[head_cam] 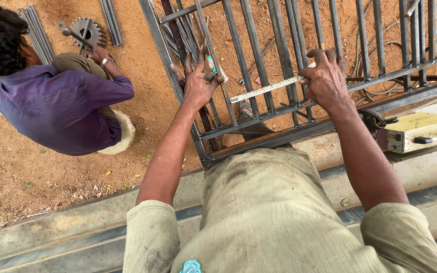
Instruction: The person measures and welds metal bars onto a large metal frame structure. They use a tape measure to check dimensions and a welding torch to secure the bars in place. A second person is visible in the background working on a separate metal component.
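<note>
Left hand (198,83) splayed on gate frame (259,119), pinching marker (211,64); right hand (324,78) closed round steel rule (266,89), laid across bars to measure.

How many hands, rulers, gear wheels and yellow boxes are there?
Person's own hands: 2, left hand, right hand
Co-worker's hand: 1
Steel ruler: 1
Gear wheel: 1
Yellow box: 1
Total: 6

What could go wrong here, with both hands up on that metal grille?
1. The steel ruler lies loosely across the bars, pinned only by the right hand; it might slip and spoil the reading.
2. The left hand reaches between the bars of the metal grille; fingers could get pinched if it shifts.
3. A dropped piece might hit the crouching person.
</note>
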